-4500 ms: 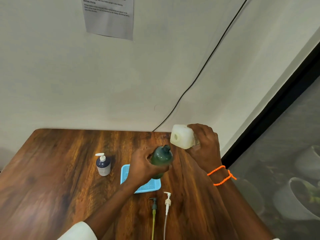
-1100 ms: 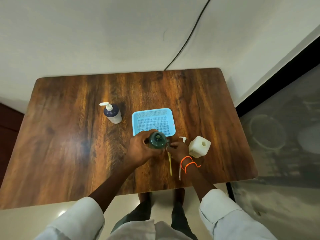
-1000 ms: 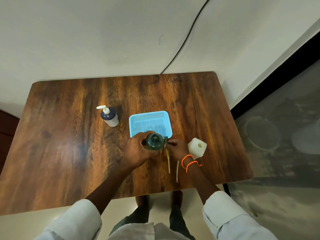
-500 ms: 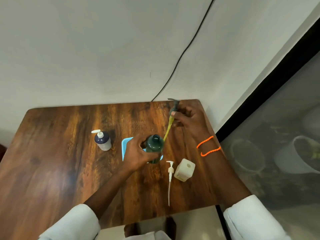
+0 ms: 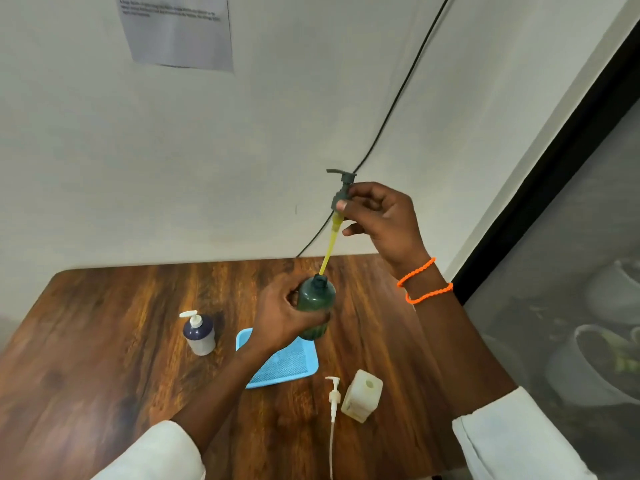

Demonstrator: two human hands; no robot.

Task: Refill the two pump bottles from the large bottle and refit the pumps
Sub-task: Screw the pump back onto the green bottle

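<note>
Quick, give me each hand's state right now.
Left hand: closed around the green bottle, holding it up.
Right hand: pinching the dark pump, its yellow tube at the bottle's neck.

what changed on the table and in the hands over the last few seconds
The right hand set the large white bottle down and took up the dark pump, feeding its tube into the green bottle. The left hand still grips that bottle. The white pump and blue bottle stayed put.

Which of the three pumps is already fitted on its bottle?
The white pump on the dark blue bottle. The grey pump is held above the green bottle; the other white pump lies loose on the table.
</note>
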